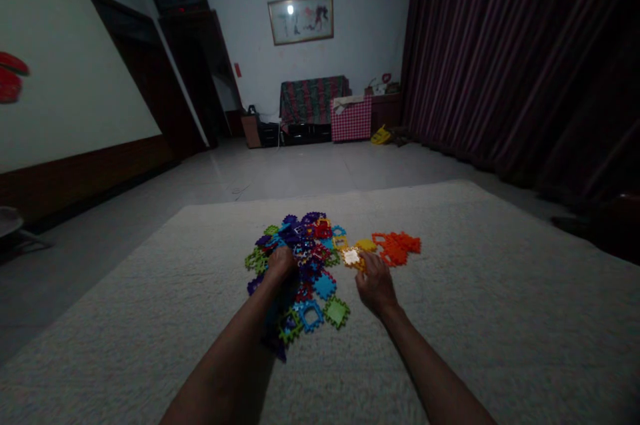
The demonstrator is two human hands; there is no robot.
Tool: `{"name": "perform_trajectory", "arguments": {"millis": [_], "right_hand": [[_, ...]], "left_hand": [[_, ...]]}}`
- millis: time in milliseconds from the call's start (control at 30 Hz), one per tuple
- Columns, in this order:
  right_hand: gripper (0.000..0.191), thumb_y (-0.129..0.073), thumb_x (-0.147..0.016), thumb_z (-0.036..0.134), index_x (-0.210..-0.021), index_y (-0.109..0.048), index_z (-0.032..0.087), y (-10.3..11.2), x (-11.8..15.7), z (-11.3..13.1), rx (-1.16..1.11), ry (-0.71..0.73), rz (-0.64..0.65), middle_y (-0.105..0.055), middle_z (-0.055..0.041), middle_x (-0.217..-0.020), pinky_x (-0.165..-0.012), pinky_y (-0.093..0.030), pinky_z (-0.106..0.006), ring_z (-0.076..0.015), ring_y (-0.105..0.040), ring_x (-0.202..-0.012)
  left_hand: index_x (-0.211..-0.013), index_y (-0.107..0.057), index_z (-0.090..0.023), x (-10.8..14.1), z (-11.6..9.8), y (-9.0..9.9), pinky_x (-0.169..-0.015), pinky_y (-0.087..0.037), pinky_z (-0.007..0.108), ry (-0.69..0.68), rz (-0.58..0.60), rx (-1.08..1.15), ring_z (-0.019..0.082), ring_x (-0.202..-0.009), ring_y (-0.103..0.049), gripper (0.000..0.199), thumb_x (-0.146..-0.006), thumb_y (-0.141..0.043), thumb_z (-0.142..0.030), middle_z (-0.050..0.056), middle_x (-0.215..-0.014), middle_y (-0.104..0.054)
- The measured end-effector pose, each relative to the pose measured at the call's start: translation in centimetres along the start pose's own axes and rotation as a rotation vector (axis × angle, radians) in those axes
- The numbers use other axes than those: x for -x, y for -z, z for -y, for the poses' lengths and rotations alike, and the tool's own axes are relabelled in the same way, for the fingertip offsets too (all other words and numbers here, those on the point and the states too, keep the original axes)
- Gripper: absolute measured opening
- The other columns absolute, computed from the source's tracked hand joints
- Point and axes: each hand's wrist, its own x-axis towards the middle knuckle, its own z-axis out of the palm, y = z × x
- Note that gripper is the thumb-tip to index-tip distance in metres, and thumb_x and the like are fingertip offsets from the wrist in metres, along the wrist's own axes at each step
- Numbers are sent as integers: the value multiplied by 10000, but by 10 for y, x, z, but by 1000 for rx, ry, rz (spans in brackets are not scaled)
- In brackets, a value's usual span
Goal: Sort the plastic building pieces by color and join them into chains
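A pile of plastic interlocking tiles [325,286] with notched edges lies on the pale cloth, in purple, blue, green and red. My left hand [281,262] is at the pile's left side, its fingers curled down among the tiles; what they grip, if anything, is hidden. Right of the pile, my right hand [376,280] pinches a yellow tile [351,257] whose face shines brightly. Just beyond these fingers lies another yellow tile [366,245]. A separate group of orange tiles [397,248] sits to the right of it.
The pale cloth-covered surface [480,318] spreads around both arms. Past its far edge is a tiled floor [325,168]. A low cabinet with a checked cloth [351,120] stands by the back wall. Dark curtains [480,58] hang at the right.
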Motion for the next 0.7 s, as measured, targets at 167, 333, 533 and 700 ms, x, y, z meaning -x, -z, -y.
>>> {"name": "perform_trajectory", "arguments": {"millis": [167, 333, 533, 700], "right_hand": [[457, -494, -770, 121, -1220, -567, 121, 1, 0, 1, -6, -11, 1, -622, -156, -1211, -1049, -419, -454, -281, -548, -1143], [456, -490, -768, 123, -1217, -562, 147, 1, 0, 0, -55, -11, -16, -622, -147, -1207, -1024, -447, -472, -278, -558, -1136], [455, -483, -761, 129, -1207, -559, 167, 1, 0, -2, -126, -31, -56, -630, -132, -1178, -1018, -468, -481, -272, -570, -1132], [436, -456, -766, 137, -1184, -576, 159, 3, -1, -5, -213, -165, -126, -637, -135, -1158, -973, -513, -452, -261, -598, -1101]], "left_hand": [[-937, -710, -146, 2, 6, 0, -766, -486, 299, -44, -33, 12, 298, -1040, -677, 264, -841, -596, -363, 184, -1096, -725], [-899, -703, -173, 4, 15, 2, -701, -444, 257, -117, -164, 191, 204, -869, -688, 188, -856, -561, -288, 79, -922, -750], [-871, -708, -160, -4, 25, 10, -680, -435, 223, -153, -260, 423, 156, -779, -663, 132, -799, -606, -204, 36, -842, -735], [-872, -698, -181, -11, 30, 6, -733, -466, 261, -158, -557, 561, 182, -804, -660, 158, -795, -567, -225, 46, -858, -724]]}}
